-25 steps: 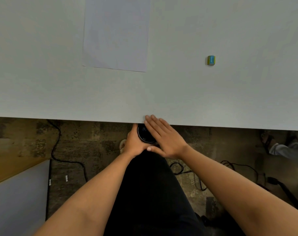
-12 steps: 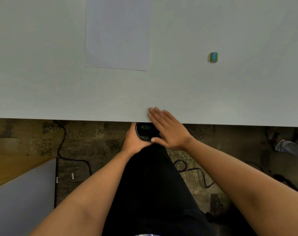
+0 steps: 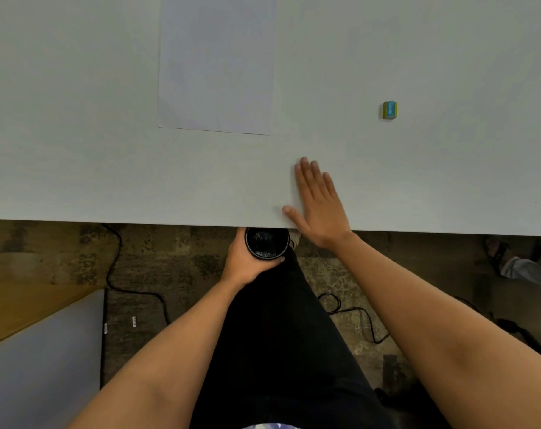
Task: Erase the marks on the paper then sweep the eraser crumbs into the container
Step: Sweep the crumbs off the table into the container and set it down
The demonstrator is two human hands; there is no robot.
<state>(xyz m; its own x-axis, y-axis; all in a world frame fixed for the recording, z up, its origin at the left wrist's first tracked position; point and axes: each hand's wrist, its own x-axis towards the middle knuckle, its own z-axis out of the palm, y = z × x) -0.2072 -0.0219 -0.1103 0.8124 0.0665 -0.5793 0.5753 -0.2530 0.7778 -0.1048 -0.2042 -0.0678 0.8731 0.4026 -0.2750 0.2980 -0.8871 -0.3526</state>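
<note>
A white sheet of paper point(image 3: 216, 63) lies flat on the white table point(image 3: 77, 165), far centre; no marks show on it. A small green and blue eraser point(image 3: 389, 110) sits alone to the right. My left hand point(image 3: 243, 263) holds a round black container point(image 3: 266, 243) just below the table's front edge, its mouth facing up. My right hand point(image 3: 320, 205) lies flat on the tabletop near that edge, fingers together and stretched forward, right of the container. Crumbs are too small to make out.
Below the table edge I see patterned carpet with black cables point(image 3: 130, 286), a grey panel point(image 3: 43, 366) at lower left, my dark trousers point(image 3: 278, 351), and another person's foot point(image 3: 523, 261) at the right.
My right hand has moved from over the container's mouth forward and to the right, onto the tabletop. The container in my left hand stays under the table edge, now uncovered.
</note>
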